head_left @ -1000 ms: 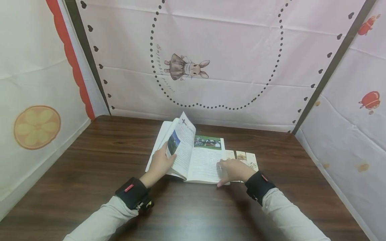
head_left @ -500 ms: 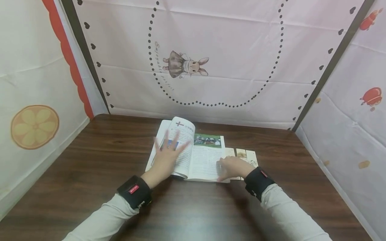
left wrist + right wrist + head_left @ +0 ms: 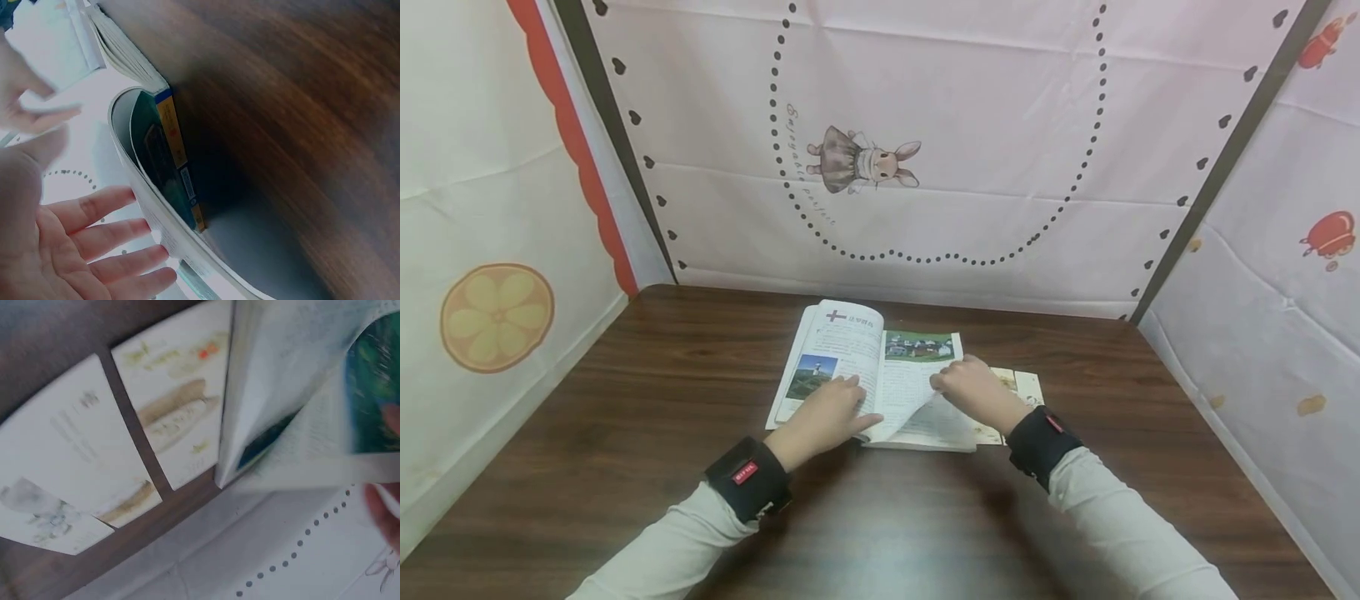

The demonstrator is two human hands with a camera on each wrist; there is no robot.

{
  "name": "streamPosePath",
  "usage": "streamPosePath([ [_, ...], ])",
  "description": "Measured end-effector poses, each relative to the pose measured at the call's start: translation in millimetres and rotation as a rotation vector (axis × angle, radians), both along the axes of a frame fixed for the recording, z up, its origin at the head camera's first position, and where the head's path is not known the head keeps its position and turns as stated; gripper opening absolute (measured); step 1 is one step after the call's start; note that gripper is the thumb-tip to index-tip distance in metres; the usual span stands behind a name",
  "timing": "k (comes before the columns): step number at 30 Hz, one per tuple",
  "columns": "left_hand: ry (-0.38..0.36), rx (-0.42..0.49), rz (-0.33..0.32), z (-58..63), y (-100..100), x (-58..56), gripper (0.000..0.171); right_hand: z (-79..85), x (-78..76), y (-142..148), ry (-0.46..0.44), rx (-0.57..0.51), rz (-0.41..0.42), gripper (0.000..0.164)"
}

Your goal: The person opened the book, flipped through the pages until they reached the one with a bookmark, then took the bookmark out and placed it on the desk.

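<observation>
An open book [image 3: 848, 346] lies on the table, with a cross and a landscape photo on its left page. My left hand [image 3: 823, 421] rests on that page near the fold, and its extended fingers touch the paper in the left wrist view. My right hand [image 3: 976, 390] pinches a right-hand page [image 3: 306, 459] by its outer edge. That page is lifted and bends toward the fold, baring the page below. Yellow and blue bands show on the book's spine [image 3: 170, 125]. Several pale cards [image 3: 1028, 388] with food drawings lie right of the book, partly behind my right hand.
The dark wooden table [image 3: 685, 367] extends on both sides of the book and in front of it. Behind it hangs a pale cloth [image 3: 992, 133] with a rabbit drawing. More printed cloth panels stand at the left and right sides.
My left hand has let go of a raised page, which now lies on the left side, and has come down on it. My right hand has moved away from me, lifting a right-hand page.
</observation>
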State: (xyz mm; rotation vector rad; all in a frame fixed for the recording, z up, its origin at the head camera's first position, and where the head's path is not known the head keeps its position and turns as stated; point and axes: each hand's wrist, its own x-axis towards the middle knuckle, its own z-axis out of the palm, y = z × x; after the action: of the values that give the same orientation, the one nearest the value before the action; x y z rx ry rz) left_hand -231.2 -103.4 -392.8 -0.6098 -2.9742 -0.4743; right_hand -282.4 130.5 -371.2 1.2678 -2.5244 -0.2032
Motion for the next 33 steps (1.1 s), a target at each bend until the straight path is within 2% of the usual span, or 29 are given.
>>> streamPosePath([
  [5,0.006,-0.054,0.043,-4.7,8.9,-1.4,0.070,10.5,1.4,-5.1,0.205,-0.142,0.133,0.013],
  [7,0.041,-0.095,0.046,-7.0,13.4,-1.1,0.070,13.4,3.1,-8.9,0.268,-0.179,0.201,0.016],
  [10,0.110,-0.170,0.051,-8.3,20.9,0.4,0.059,15.5,5.6,-15.0,0.349,-0.204,0.261,0.021],
  [14,0.162,-0.215,0.082,-10.7,28.2,2.2,0.047,15.9,8.1,-19.1,0.377,-0.231,0.266,0.023],
  [18,0.174,-0.164,0.112,-13.4,29.9,3.1,0.035,13.0,7.0,-16.5,0.336,-0.346,0.238,0.033],
  [21,0.192,-0.109,0.118,-11.7,26.6,2.6,0.022,9.1,5.1,-9.9,0.265,-0.443,0.169,0.043],
  [23,0.185,-0.057,0.126,-9.2,22.0,0.6,0.021,6.4,4.9,-3.8,0.157,-0.438,0.095,0.044],
  [26,0.104,0.062,0.156,-3.9,12.8,-2.0,0.029,1.2,5.9,7.1,-0.090,-0.298,-0.058,0.054],
  [29,0.007,0.230,0.210,1.0,2.1,-3.2,0.035,-5.2,6.1,17.1,-0.379,-0.134,-0.191,0.076],
  [31,-0.035,0.332,0.238,2.8,-4.6,-3.7,0.033,-9.7,5.7,22.0,-0.532,-0.066,-0.240,0.088],
  [33,-0.062,0.425,0.267,3.9,-10.8,-3.9,0.031,-14.3,4.8,24.8,-0.623,-0.024,-0.248,0.095],
])
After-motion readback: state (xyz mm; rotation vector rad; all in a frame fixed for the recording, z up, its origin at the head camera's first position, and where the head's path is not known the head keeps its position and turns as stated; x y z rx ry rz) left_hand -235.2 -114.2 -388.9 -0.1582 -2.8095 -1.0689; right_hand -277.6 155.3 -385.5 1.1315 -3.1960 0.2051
